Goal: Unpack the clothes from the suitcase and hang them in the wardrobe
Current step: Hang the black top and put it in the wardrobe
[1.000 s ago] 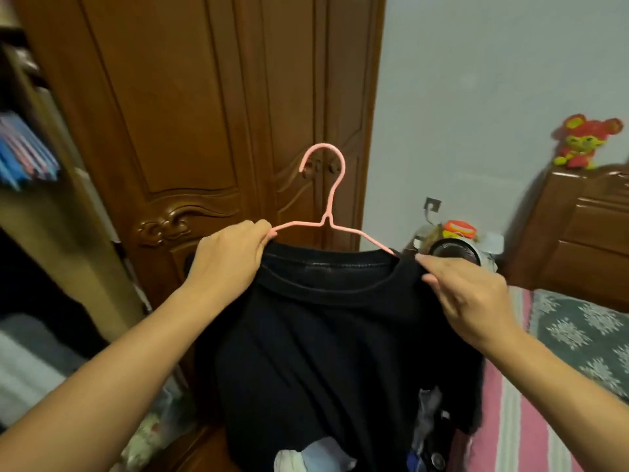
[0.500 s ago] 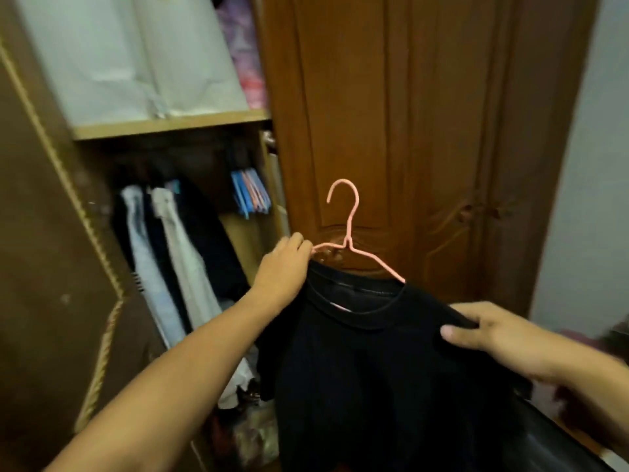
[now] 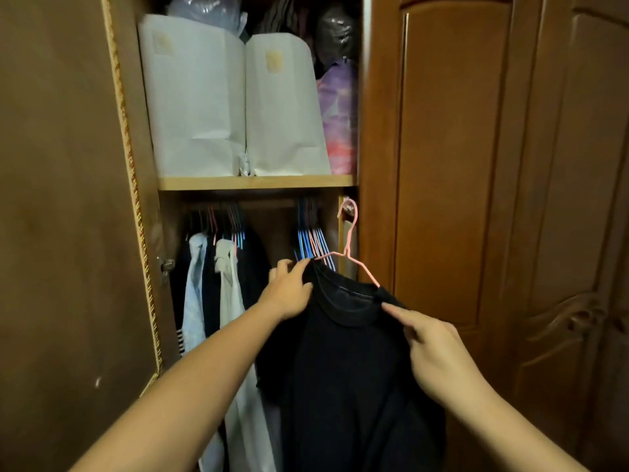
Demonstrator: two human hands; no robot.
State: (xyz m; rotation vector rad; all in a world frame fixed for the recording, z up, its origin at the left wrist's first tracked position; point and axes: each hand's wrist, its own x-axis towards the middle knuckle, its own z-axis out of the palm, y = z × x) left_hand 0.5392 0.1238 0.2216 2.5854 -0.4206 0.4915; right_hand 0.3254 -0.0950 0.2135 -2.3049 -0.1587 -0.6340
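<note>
shirt: a black t-shirt (image 3: pixel 347 369) hangs on a pink wire hanger (image 3: pixel 350 253), held up in front of the open wardrobe (image 3: pixel 377 165), just near of the hanging section and right of its middle.
shirt and fingers: the left shoulder of the shirt sits under the fingers of the left hand (image 3: pixel 289 294); the right shoulder lies between the thumb and forefinger of the right hand (image 3: pixel 439 356), just below the collar.
left fingers: curled over the left end of the hanger and the cloth on it, holding both; thumb on the near side.
right fingers: narrow, pinching the cloth at the right shoulder; the other fingers are folded back.
left arm: bare forearm reaches up and far from the lower left, wrist nearly straight, knuckles toward the wardrobe.
right arm: bare forearm comes in from the lower right, hand lower and nearer than the left one, back of the hand up.
hanger hook: points up, beside the right wall of the hanging section, apart from the rail.
hanging section: pale shirts (image 3: pixel 204 284) and dark clothes hang at the left; a bunch of bare blue hangers (image 3: pixel 311 240) hangs just left of the pink hook.
shelf (image 3: pixel 255 182): carries two white bags (image 3: pixel 235 107) side by side, a pink-purple bundle at their right.
doors: one open door at the left, closed carved doors at the right.
</note>
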